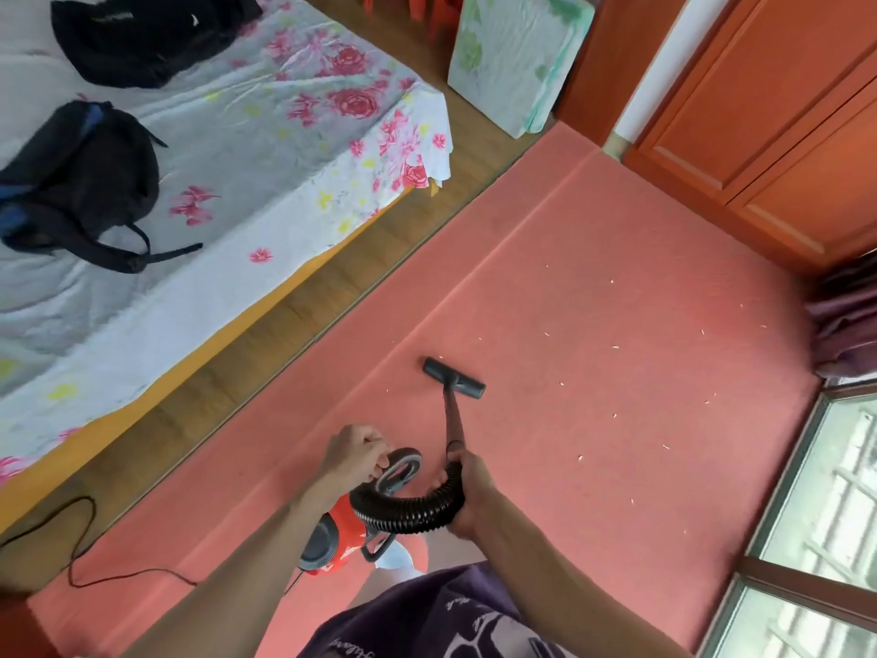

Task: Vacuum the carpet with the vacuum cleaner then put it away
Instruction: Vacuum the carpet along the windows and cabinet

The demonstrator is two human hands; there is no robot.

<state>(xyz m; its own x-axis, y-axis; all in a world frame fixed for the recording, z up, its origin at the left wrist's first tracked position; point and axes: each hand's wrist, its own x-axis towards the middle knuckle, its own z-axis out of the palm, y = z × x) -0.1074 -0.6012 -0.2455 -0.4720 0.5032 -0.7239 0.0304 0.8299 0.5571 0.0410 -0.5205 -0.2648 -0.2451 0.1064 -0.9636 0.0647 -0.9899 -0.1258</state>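
So the person is carrying a small red canister vacuum cleaner (339, 539) in the air with the left hand (353, 455), fingers curled round the grey loop handle (401, 467) on top. That's the right spot to grab it: the body hangs under the handle, so it probably balances fine and looks light enough for one arm. The shell is glossy hard plastic, likely slippery anywhere but the handle.

The right hand (467, 491) is wrapped around the top of the black ribbed hose (408, 512), right where it meets the thin wand (453, 420). The hose is the floppy part: corrugated, it bends in a tight U between body and hand. The wand is stiff and narrow, so steering from its upper end gives decent leverage over the floor head (453, 377), a flat black T-shaped bar sitting on the carpet (593, 325) ahead of the person.

The carpet is pink, short and matte, with a raised seam running along its length. Small pale scraps (614, 346) are scattered off to the right of the head, so there's plenty left to do. A thin black power cord (80, 539) trails across the wooden floor (294, 301) on the left and could snag. The bed (247, 149) alongside has a wrinkly floral sheet with two dark bags (80, 178) on it.
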